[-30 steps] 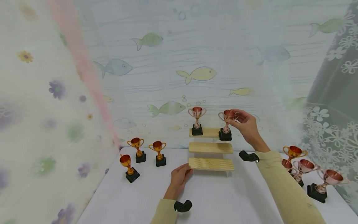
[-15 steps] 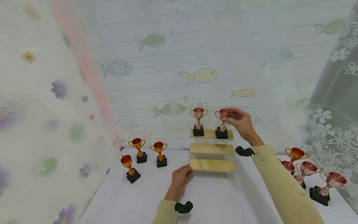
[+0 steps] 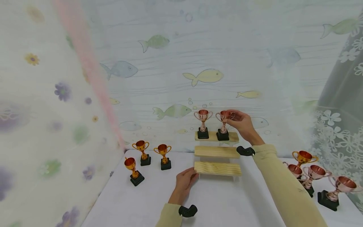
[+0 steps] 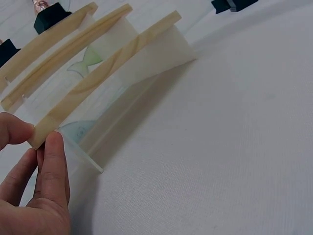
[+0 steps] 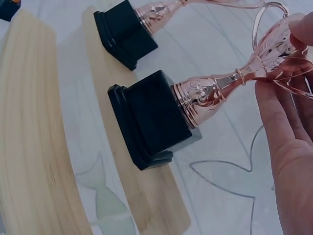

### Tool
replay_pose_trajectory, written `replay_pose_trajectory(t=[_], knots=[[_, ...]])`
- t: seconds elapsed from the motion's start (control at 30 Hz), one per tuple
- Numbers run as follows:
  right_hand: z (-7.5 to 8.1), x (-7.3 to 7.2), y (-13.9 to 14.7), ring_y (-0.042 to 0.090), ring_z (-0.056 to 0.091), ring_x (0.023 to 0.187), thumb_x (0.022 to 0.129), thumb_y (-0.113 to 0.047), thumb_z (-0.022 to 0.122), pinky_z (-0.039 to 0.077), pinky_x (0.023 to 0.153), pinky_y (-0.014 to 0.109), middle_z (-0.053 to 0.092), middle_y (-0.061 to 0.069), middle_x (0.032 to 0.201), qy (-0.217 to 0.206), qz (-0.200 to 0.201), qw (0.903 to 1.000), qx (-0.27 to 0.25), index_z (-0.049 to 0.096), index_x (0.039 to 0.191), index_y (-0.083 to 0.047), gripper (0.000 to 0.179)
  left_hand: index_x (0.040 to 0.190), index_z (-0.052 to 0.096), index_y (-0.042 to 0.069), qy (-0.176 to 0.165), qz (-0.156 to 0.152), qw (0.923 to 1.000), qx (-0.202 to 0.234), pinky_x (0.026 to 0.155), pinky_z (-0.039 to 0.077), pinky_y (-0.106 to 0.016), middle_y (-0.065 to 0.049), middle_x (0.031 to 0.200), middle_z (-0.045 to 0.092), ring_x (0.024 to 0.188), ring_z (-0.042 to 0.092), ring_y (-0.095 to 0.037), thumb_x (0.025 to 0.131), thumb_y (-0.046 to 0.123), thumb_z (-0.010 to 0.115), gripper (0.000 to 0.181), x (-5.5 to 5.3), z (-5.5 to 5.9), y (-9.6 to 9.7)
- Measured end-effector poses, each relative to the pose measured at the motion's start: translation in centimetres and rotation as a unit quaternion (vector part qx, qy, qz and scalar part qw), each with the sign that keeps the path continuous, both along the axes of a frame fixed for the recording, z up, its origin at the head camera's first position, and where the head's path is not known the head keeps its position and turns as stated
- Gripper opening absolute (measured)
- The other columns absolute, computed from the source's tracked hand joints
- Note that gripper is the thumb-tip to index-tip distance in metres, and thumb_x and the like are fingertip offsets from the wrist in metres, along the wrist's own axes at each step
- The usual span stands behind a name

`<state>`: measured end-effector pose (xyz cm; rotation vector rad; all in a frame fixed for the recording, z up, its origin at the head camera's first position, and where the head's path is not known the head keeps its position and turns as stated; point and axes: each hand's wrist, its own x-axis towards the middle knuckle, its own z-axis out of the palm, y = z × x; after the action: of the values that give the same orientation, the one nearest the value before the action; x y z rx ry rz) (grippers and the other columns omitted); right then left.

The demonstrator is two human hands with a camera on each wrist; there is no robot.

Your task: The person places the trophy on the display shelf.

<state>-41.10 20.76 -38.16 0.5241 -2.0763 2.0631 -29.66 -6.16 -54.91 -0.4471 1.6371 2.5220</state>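
Note:
My right hand point(image 3: 242, 123) grips a rose-gold trophy cup point(image 5: 205, 95) by its bowl and handle. The cup's black base point(image 5: 151, 117) is at the top step point(image 3: 233, 136) of a three-step wooden stand, right of a second rose-gold trophy point(image 3: 203, 121) that stands upright there. With thumb and fingers, my left hand point(image 3: 184, 184) pinches the left end of the bottom step point(image 3: 216, 168); the left wrist view shows the thumb above and fingertips beneath the board point(image 4: 98, 78). Bare wood shows on the middle step point(image 3: 216, 151).
Three gold trophies point(image 3: 162, 154) stand on the white table point(image 3: 136, 208) at left. Several more, rose-gold point(image 3: 345, 183) and gold point(image 3: 304, 156), are grouped at the right edge. A fish-printed curtain point(image 3: 158, 78) hangs close behind the stand.
My right hand has brought the trophy leftward, from the right end of the top step closer to the other rose-gold one. The left hand keeps its hold on the bottom step.

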Motion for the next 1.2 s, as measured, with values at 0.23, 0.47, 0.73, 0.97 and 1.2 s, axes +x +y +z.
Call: replay_pose_trajectory(t=[0.23, 0.47, 0.73, 0.97, 1.2], knots=[[0.0, -0.5, -0.4, 0.008, 0.063, 0.105, 0.092, -0.009, 0.075, 0.058, 0.089, 0.022, 0.066, -0.008, 0.114, -0.005, 0.001, 0.9996, 0.029, 0.055, 0.139, 0.000, 0.051, 0.131, 0.059, -0.014, 0.004, -0.002, 1.0000, -0.002, 0.089, 0.060, -0.028, -0.021, 0.120, 0.068, 0.096, 0.068, -0.014, 0.094, 0.001, 0.066, 0.041, 0.2, 0.1, 0.0], [0.0, -0.6, -0.9, 0.008, 0.062, 0.105, 0.094, -0.008, 0.073, 0.058, 0.088, 0.020, 0.065, -0.007, 0.113, -0.013, 0.001, 0.9994, 0.034, 0.053, 0.141, 0.002, 0.052, 0.132, 0.058, -0.014, 0.006, -0.004, 1.0000, 0.001, 0.089, 0.060, -0.028, -0.023, 0.123, 0.067, 0.096, 0.069, -0.014, 0.094, 0.002, 0.066, 0.041, 0.3, 0.1, 0.1], [-0.1, -0.9, -1.5, 0.009, 0.061, 0.108, 0.094, -0.010, 0.074, 0.058, 0.089, 0.021, 0.064, -0.007, 0.116, -0.019, 0.005, 0.9995, 0.024, 0.053, 0.141, -0.001, 0.052, 0.131, 0.059, -0.014, 0.006, -0.001, 1.0000, 0.002, 0.088, 0.061, -0.028, -0.021, 0.120, 0.068, 0.094, 0.068, -0.014, 0.094, 0.001, 0.066, 0.041, 0.2, 0.1, 0.1], [-0.1, -0.8, -1.8, 0.008, 0.063, 0.103, 0.092, -0.006, 0.074, 0.058, 0.087, 0.021, 0.067, -0.008, 0.111, -0.015, 0.002, 0.9999, 0.003, 0.056, 0.138, -0.001, 0.049, 0.132, 0.059, -0.013, 0.001, -0.002, 1.0000, 0.000, 0.088, 0.061, -0.028, -0.020, 0.120, 0.068, 0.094, 0.068, -0.013, 0.094, 0.002, 0.066, 0.041, 0.4, 0.3, 0.1], [0.0, -0.5, -2.3, 0.008, 0.063, 0.101, 0.092, -0.003, 0.073, 0.058, 0.084, 0.018, 0.066, -0.009, 0.108, -0.006, 0.001, 1.0000, -0.006, 0.052, 0.140, 0.007, 0.053, 0.132, 0.059, -0.013, -0.002, -0.003, 1.0000, -0.001, 0.088, 0.061, -0.028, -0.021, 0.121, 0.067, 0.094, 0.068, -0.014, 0.094, 0.003, 0.067, 0.041, 0.4, 0.2, 0.0]])
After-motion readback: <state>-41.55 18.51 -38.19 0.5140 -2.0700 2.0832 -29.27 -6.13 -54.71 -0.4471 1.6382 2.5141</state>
